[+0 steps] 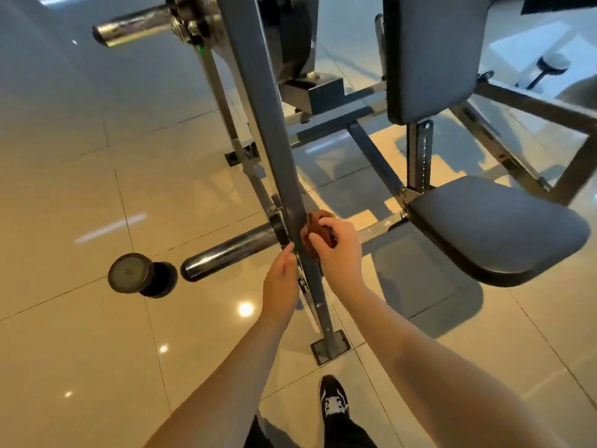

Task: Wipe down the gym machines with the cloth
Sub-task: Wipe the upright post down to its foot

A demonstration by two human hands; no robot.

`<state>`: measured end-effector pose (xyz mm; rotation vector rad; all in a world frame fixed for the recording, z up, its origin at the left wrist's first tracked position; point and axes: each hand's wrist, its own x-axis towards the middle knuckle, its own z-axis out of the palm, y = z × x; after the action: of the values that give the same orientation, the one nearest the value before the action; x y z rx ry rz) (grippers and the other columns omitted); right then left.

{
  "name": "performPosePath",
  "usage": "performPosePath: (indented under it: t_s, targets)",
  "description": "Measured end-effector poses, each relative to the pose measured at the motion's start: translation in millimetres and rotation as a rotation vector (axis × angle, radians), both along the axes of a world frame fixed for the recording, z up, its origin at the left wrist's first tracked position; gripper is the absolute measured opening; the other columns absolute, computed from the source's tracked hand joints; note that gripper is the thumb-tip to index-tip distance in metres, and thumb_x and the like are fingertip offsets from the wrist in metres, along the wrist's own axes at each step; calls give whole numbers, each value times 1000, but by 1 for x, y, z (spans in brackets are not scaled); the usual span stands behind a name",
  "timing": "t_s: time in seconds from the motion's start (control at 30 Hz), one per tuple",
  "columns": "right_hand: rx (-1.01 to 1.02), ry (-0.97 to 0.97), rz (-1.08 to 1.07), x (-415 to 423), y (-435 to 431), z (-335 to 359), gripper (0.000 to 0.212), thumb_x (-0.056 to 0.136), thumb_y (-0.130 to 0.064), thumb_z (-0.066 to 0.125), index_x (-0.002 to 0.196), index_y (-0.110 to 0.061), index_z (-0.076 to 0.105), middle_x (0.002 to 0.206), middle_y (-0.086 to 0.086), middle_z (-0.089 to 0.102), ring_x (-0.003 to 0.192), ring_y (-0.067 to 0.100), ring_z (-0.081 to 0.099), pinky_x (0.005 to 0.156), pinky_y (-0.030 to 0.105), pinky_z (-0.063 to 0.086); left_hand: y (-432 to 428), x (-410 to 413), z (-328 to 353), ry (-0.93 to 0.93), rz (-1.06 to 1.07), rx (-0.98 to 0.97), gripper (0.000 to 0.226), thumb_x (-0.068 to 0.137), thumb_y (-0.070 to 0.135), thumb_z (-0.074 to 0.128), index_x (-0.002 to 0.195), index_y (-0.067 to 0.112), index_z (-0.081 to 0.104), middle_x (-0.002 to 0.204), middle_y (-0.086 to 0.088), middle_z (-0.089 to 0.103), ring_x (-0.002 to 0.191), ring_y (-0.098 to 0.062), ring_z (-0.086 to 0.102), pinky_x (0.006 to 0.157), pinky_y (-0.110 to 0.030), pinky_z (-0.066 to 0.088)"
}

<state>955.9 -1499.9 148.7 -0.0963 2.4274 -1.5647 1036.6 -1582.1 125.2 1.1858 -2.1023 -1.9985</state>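
A grey steel upright of a gym machine runs from the top of the view down to a foot plate on the floor. My right hand grips a bunched brown cloth and presses it against the right side of that upright, low down. My left hand rests against the left side of the same upright just below, fingers fairly straight and nothing seen in it. The machine's black padded seat and backrest stand to the right.
A chrome weight peg sticks out left from the upright, with a second one higher up. A dumbbell lies on the glossy tile floor at the left. My black shoe stands near the foot plate.
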Motion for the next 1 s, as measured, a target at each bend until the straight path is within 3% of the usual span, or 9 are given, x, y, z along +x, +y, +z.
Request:
performPosePath:
  t_s: [0.17,0.27,0.33,0.43,0.53,0.7,0.8,0.9,1.0]
  targets:
    - [25,39,73,1,1,-43,14,97,-17,66,99,-30,60,106,-12,59,96,-10,52,83,5,39,22,2,-16,33,71,-28,29,111,37,32,121,56,51,114,42,56,108,27,47,83,6,33]
    - [79,-41,103,9,13,-72,7,96,-16,66,97,-23,64,103,-6,61,95,2,58,90,24,52,28,4,-35,41,115,-48,30,109,43,34,135,50,49,136,31,53,130,7,47,103,-12,37]
    - [116,-107,119,13,23,-83,7,96,-16,67,99,-22,66,106,-4,61,96,4,58,96,32,55,30,3,-45,25,142,-43,39,109,45,34,146,42,45,148,17,49,137,-3,45,106,-19,35]
    - [105,-8,137,8,21,-71,8,95,-19,68,102,-19,66,114,-4,57,104,-7,51,98,17,47,31,1,-44,47,147,-46,40,109,44,33,147,39,47,146,16,53,134,0,47,106,-18,36]
    - [24,67,122,3,4,-48,8,96,-18,67,103,-18,62,112,-6,55,103,-5,51,86,3,41,31,0,-42,84,149,-12,38,110,43,32,140,40,53,133,22,60,126,4,52,103,-17,42]
    - [8,-1,47,12,0,-58,8,97,-12,65,97,-19,61,105,-3,58,94,-13,53,77,2,45,32,0,-45,102,181,-9,33,109,43,35,134,46,55,131,20,62,122,2,56,105,-28,48]
    - [43,-74,53,16,6,-64,5,97,-16,67,98,-20,64,107,-5,59,94,0,59,84,14,54,35,1,-43,79,190,-1,38,109,44,34,145,39,48,142,15,54,130,-4,51,112,-33,45]
    - [49,-33,105,15,11,-55,11,94,-22,71,104,-20,67,118,-9,53,102,-2,54,82,-1,43,35,3,-38,96,177,26,37,109,44,34,143,42,48,141,20,54,131,-3,51,111,-30,44]
    - [27,70,139,14,10,-48,21,95,-20,69,116,-20,68,125,-13,47,111,-4,46,87,-8,30,33,1,-32,108,161,34,30,110,42,33,127,55,54,123,33,61,118,10,55,103,-20,47]
